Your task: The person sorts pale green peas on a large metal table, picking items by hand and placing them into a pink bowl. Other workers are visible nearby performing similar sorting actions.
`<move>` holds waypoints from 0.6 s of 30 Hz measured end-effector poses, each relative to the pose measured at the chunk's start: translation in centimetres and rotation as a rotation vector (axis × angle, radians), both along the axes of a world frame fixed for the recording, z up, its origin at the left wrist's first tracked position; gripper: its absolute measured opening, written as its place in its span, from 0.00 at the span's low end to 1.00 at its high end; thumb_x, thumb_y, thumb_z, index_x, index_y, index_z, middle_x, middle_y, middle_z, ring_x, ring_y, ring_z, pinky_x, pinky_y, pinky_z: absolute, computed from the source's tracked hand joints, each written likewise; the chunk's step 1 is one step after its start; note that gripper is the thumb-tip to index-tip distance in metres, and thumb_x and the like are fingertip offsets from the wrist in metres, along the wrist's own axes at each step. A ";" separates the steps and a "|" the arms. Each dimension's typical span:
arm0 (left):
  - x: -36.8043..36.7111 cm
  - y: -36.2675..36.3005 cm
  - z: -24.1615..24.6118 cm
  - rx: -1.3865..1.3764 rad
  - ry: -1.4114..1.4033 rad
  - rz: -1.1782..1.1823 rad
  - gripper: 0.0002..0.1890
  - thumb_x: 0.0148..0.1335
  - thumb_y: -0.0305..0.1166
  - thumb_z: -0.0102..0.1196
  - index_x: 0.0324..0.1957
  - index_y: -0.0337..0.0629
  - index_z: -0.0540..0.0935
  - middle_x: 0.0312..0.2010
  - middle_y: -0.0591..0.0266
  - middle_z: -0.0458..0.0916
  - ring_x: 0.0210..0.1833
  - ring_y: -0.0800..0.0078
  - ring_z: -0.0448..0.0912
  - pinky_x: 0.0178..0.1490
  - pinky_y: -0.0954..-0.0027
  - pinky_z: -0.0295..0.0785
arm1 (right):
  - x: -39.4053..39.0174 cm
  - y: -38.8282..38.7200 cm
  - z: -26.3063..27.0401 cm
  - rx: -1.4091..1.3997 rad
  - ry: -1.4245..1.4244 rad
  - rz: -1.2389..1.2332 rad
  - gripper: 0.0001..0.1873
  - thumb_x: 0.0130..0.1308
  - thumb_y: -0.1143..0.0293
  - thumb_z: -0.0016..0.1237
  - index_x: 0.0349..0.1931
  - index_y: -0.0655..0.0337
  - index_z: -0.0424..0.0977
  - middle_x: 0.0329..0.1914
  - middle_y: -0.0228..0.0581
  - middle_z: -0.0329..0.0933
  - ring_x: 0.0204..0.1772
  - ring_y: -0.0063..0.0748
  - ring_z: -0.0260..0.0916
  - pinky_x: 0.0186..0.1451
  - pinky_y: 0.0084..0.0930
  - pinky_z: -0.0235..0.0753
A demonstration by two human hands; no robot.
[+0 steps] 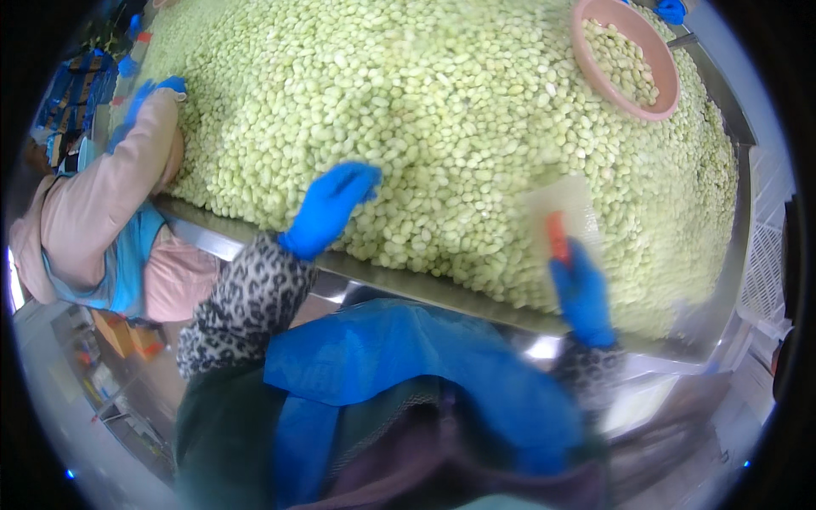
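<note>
A deep heap of small, pale green oval pieces, beans or fruits (pixel 408 115), fills a metal trough (pixel 433 288) in front of me. My left hand (pixel 333 201), in a blue glove, is over the near part of the heap with its fingers curled; whether it holds a piece is hidden. In my blue-gloved right hand (pixel 580 287) is the red-orange handle (pixel 557 236) of a flat, pale, translucent tool (pixel 575 194). Motion blurs this hand, and the tool is over the heap at the right.
A pink plastic bowl (pixel 669 95) with more pieces rests on the heap at the far right. To my left, a co-worker's pink sleeve (pixel 127 150) and blue glove (pixel 171 84) reach the heap. White plastic baskets (pixel 762 274) stand beyond the trough's right edge.
</note>
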State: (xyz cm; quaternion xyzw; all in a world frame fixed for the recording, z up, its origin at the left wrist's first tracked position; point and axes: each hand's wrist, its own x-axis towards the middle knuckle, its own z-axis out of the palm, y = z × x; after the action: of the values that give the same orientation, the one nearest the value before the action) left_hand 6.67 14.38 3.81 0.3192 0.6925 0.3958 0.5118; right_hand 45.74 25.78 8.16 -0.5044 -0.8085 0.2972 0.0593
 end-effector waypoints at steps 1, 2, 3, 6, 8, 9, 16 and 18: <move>0.8 -2.7 -0.4 0.056 -0.029 0.047 0.16 0.76 0.33 0.49 0.55 0.30 0.79 0.46 0.58 0.84 0.47 0.73 0.81 0.53 0.70 0.76 | -0.2 -0.1 0.5 -0.035 -0.062 0.012 0.24 0.68 0.61 0.55 0.59 0.67 0.73 0.35 0.60 0.82 0.38 0.58 0.82 0.40 0.43 0.80; 1.3 -4.7 -0.9 0.003 -0.006 0.073 0.14 0.73 0.33 0.54 0.53 0.34 0.82 0.47 0.56 0.84 0.47 0.71 0.82 0.52 0.71 0.78 | -0.5 -0.3 0.9 -0.071 -0.122 0.015 0.24 0.68 0.61 0.55 0.59 0.67 0.73 0.34 0.59 0.82 0.36 0.58 0.82 0.40 0.44 0.80; 2.4 -6.7 -1.4 0.018 -0.046 0.160 0.13 0.71 0.31 0.56 0.53 0.35 0.83 0.46 0.57 0.84 0.45 0.71 0.82 0.50 0.70 0.78 | -0.9 -0.6 1.2 -0.056 -0.178 0.067 0.24 0.68 0.60 0.55 0.58 0.67 0.73 0.33 0.58 0.82 0.35 0.58 0.82 0.39 0.45 0.80; 3.5 -10.2 -2.8 0.200 0.336 -0.034 0.12 0.69 0.28 0.57 0.52 0.36 0.82 0.45 0.54 0.84 0.44 0.63 0.83 0.49 0.66 0.78 | -1.9 -1.4 1.2 -0.002 -0.315 0.189 0.24 0.68 0.59 0.53 0.55 0.70 0.73 0.31 0.57 0.82 0.32 0.57 0.82 0.36 0.47 0.80; 4.2 -11.3 -3.3 0.311 0.466 -0.099 0.11 0.68 0.27 0.57 0.51 0.37 0.82 0.45 0.52 0.84 0.43 0.57 0.82 0.48 0.62 0.78 | -2.4 -1.9 0.5 -0.016 -0.371 0.221 0.23 0.68 0.59 0.52 0.53 0.70 0.73 0.30 0.57 0.82 0.32 0.58 0.81 0.36 0.47 0.80; 4.4 -11.6 -3.4 0.329 0.518 -0.123 0.11 0.68 0.27 0.56 0.50 0.37 0.82 0.45 0.52 0.84 0.44 0.55 0.82 0.49 0.60 0.77 | -2.6 -2.1 -0.1 -0.022 -0.404 0.239 0.22 0.68 0.59 0.52 0.53 0.70 0.73 0.30 0.58 0.81 0.32 0.58 0.81 0.36 0.48 0.80; 4.8 -11.8 -3.6 0.424 0.716 -0.196 0.12 0.66 0.29 0.56 0.50 0.40 0.81 0.45 0.50 0.83 0.46 0.50 0.80 0.50 0.54 0.74 | -4.2 -4.1 -6.0 -0.112 -0.173 0.084 0.19 0.70 0.59 0.50 0.49 0.67 0.73 0.30 0.60 0.80 0.33 0.63 0.79 0.36 0.50 0.77; 4.7 -11.5 -3.7 0.438 0.710 -0.204 0.12 0.65 0.29 0.56 0.50 0.40 0.81 0.44 0.50 0.82 0.45 0.50 0.80 0.49 0.53 0.74 | -5.1 -4.8 -7.2 -0.139 -0.096 0.061 0.19 0.70 0.60 0.52 0.50 0.68 0.73 0.30 0.61 0.80 0.32 0.62 0.79 0.35 0.49 0.76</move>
State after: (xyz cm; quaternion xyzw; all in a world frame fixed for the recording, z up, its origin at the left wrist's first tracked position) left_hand 11.38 2.84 0.08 0.6037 0.6901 0.3464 0.1982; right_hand 40.68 21.01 0.92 -0.4962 -0.8028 0.3297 -0.0239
